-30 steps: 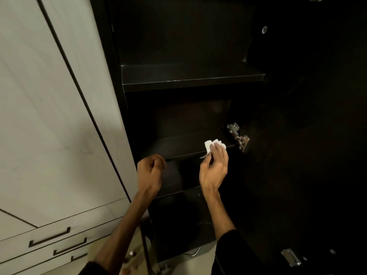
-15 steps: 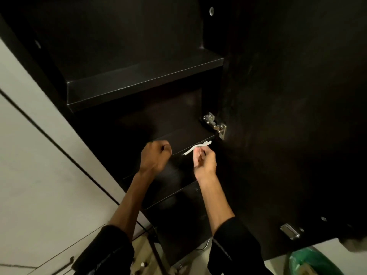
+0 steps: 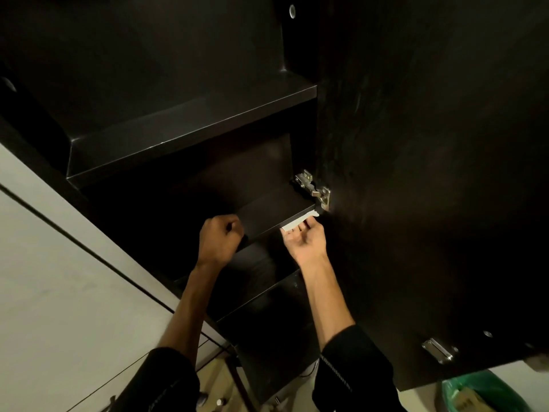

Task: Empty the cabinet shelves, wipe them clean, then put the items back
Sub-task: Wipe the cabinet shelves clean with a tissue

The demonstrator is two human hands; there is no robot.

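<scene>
Leftmost, a pale cabinet front (image 3: 59,278) w/ a dark seam running diagonally. Next to it the dark open cabinet: upper shelf (image 3: 190,126) bare, middle shelf (image 3: 276,203) below it, lower shelf (image 3: 252,272) under that. Left hand (image 3: 218,240) is a closed fist w/ nothing visibly in it, held at the front edge of the middle shelf. Right hand (image 3: 306,240), palm facing up toward the camera, presses a white wipe (image 3: 300,221) against the front edge of that same shelf, near its right end; fingers (image 3: 309,224) look fairly straight along the wipe. Hands are apart, both in black sleeves. Just right of the wipe, a metal hinge (image 3: 315,188) joins the open dark door (image 3: 430,173). Bottom right corner: green bag (image 3: 481,391) on the floor
</scene>
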